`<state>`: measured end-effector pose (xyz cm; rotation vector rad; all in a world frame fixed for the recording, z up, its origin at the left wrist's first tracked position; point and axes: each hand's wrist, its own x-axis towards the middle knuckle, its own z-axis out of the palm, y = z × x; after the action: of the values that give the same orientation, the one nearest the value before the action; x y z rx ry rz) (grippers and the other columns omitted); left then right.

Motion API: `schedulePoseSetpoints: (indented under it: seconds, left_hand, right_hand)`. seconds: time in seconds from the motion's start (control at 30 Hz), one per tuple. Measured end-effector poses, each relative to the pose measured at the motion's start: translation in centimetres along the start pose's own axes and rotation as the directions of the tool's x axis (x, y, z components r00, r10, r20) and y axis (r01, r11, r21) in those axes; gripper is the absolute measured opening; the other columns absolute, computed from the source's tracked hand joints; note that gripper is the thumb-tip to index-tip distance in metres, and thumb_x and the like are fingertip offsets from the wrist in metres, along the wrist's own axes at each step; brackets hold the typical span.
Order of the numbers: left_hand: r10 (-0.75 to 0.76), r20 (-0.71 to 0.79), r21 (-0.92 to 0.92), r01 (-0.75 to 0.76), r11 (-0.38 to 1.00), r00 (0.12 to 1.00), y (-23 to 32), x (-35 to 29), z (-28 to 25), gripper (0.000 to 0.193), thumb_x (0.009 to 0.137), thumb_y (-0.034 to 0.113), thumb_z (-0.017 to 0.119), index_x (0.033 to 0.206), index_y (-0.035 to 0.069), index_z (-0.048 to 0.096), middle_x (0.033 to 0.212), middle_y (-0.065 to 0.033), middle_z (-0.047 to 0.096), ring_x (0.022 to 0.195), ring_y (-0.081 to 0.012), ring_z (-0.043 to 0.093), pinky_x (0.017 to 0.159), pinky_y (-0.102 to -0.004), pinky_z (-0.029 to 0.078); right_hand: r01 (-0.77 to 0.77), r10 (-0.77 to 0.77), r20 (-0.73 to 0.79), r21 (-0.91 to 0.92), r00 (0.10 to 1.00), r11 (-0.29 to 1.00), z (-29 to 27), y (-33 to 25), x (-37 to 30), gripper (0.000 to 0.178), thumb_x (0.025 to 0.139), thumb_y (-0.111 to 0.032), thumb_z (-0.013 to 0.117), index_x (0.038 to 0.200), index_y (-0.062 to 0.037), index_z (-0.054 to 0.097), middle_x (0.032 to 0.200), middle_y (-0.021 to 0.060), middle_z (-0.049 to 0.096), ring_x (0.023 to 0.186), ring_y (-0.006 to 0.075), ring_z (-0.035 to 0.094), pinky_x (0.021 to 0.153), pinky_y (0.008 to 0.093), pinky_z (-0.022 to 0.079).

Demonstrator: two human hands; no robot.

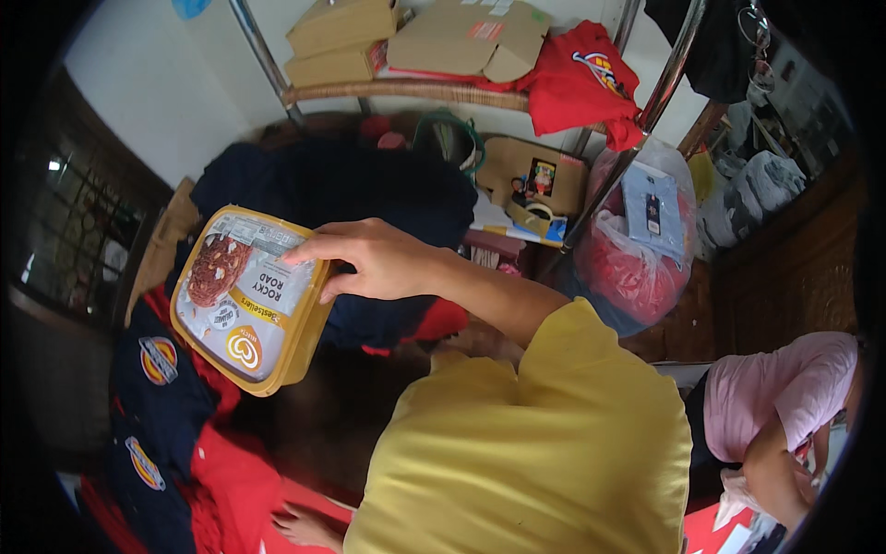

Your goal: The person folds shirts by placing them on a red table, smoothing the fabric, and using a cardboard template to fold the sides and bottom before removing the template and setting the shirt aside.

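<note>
a yellow plastic tub [251,300], oblong with rounded corners, is left of centre, raised and tilted so that its printed pale lid [242,294] faces the camera; the lid shows a brown dessert near one end and an orange swirl near the other. i cannot tell whether the tub touches the cloth behind it. the right hand [374,263] holds it by the side nearest the arm, forefinger reaching over the lid and thumb close to the rim, the remaining fingers partly hidden. a heap of dark navy garments [323,180] lies behind the tub, and more navy cloth with two oval patches [157,360] is to its lower left. next to that, red cloth [235,480] spreads down to the bottom edge, where the left hand [305,528] rests on it, fingers slightly parted; i cannot tell whether they grip any of it. the person's own yellow shirt [544,443] fills the lower middle. farther up, a shelf [415,90] between metal posts carries cardboard boxes [466,37], with a red garment [586,83] draped over its right end. below that end sits a roll of tape [533,219]. to the right, a clear plastic bag [623,272] shows red contents, with a pale blue packet [641,208] against it. at the right edge, a co-worker in a pink shirt [784,379] bends forward.
</note>
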<state>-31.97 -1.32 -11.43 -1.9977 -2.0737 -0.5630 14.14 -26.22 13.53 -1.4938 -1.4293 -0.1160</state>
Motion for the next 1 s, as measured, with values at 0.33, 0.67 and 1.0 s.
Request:
schedulePoseSetpoints:
  seconds: [0.33,0.67,1.0]
  left_hand:
    - [0.248,-0.414,0.273,-0.141,0.952,0.876,-5.6,-2.6,1.1,0.048,0.088,0.057,0.056,0.116,0.019,0.064,0.117,-0.0025,0.063,0.101,-0.0247,0.060,0.086,-0.0422,0.047]
    - [0.121,-0.180,0.060,-0.112,0.992,0.976,-2.6,-3.1,-3.4,0.044,0.090,0.041,0.059,0.118,0.008,0.063,0.122,-0.0139,0.061,0.112,-0.0316,0.056,0.095,-0.0443,0.044]
    - [-0.021,-0.066,-0.109,0.014,0.994,0.998,-3.2,-2.0,2.8,0.046,0.090,0.030,0.060,0.128,0.005,0.054,0.135,-0.0161,0.049,0.127,-0.0362,0.042,0.107,-0.0478,0.034]
  right_hand:
    - [0.160,-0.167,-0.175,-0.050,0.970,0.986,-0.9,-1.9,11.7,0.053,0.076,0.001,0.075,0.125,-0.0064,0.058,0.126,0.0064,0.060,0.112,0.0167,0.058,0.092,0.0340,0.051]
    - [-0.315,-0.064,-0.593,-0.511,0.803,0.800,-15.6,-8.8,32.3,0.040,0.079,-0.018,0.074,0.114,-0.0058,0.059,0.091,0.0119,0.066,0.075,0.0174,0.064,0.062,0.0297,0.052]
    - [-0.548,-0.161,-0.554,-0.832,0.816,0.087,-33.7,7.7,43.7,0.038,0.091,-0.026,0.042,0.114,-0.0036,0.062,0.124,0.0229,0.058,0.118,0.0406,0.054,0.097,0.0497,0.043]
